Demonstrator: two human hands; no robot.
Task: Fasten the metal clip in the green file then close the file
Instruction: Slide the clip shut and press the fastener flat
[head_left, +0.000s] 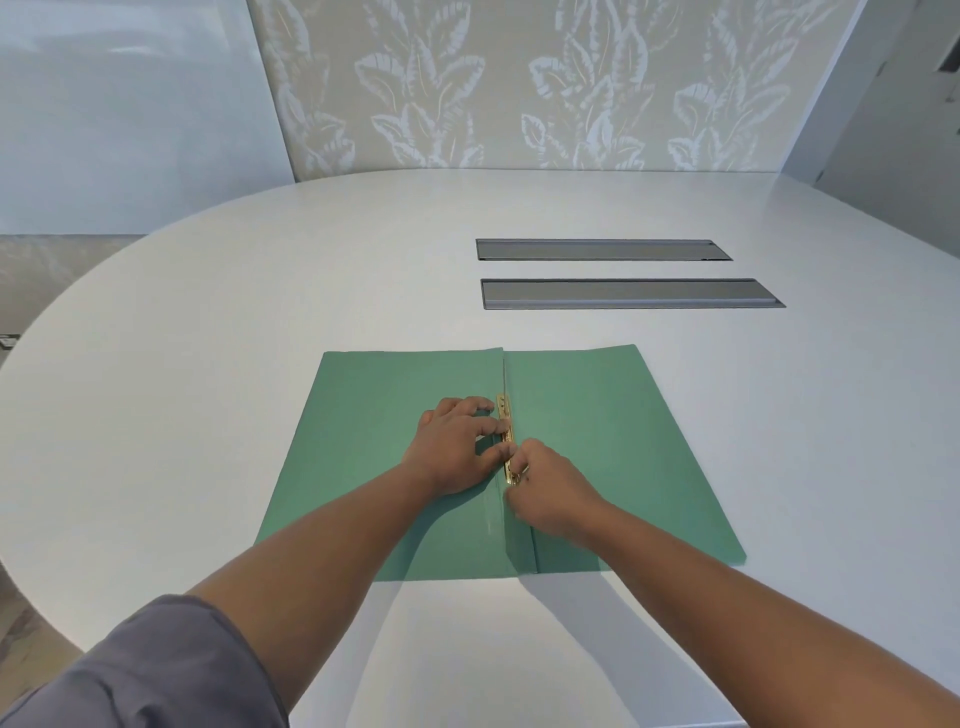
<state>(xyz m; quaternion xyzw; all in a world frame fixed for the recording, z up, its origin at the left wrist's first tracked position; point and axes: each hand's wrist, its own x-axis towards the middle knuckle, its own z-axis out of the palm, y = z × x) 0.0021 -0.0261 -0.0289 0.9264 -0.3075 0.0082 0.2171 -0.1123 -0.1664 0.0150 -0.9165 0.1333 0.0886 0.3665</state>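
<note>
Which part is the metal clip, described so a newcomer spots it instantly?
On the white oval table lies an open green card file. Along its centre fold, between both hands, runs a thin brass-coloured metal clip. It is the only shiny, golden strip on the plain green card.

white oval table (311, 270) | two grey cable hatches (631, 294) | leaf-patterned wall panel (519, 83)

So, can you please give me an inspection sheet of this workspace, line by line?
Surface: white rounded table, two grey recessed covers.
Job's things: green file lying open, flat; metal clip along the fold.
Clutter: nothing seen.
Hands: left hand pressing beside the clip; right hand pinching the clip's near end.
Cables: nothing seen.
Surroundings: leaf-patterned wall behind the table.
</note>
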